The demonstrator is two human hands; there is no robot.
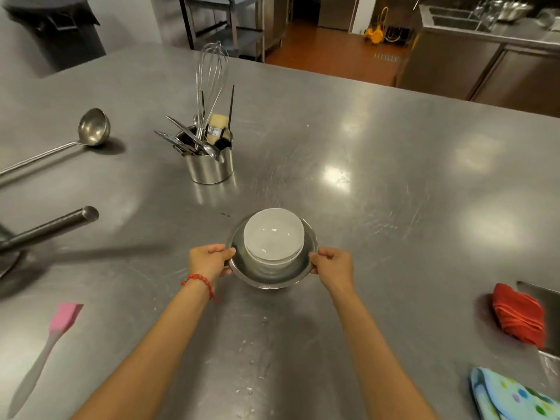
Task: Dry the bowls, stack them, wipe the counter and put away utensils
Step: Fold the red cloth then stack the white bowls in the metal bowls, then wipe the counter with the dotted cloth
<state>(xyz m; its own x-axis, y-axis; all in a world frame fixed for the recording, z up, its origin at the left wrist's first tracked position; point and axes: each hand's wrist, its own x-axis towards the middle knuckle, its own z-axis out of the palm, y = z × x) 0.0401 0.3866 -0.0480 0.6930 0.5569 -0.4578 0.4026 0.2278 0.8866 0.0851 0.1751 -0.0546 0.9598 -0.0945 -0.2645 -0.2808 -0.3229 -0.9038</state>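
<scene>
A steel bowl (272,275) sits in the middle of the steel counter (394,192) with white bowls (272,234) stacked inside it. My left hand (209,260) grips the steel bowl's left rim and my right hand (333,266) grips its right rim. A steel canister (209,166) behind the bowls holds a whisk (212,74), spoons and other utensils. A ladle (91,128) lies at the far left. A pink spatula (45,350) lies at the near left. A red cloth (519,315) is folded at the right.
A dark handle (51,227) juts in from the left edge. A blue dotted cloth (509,395) lies at the near right corner beside a sink edge (545,298). Crumbs or droplets (251,359) speckle the counter between my arms. A bin (57,28) stands beyond the counter.
</scene>
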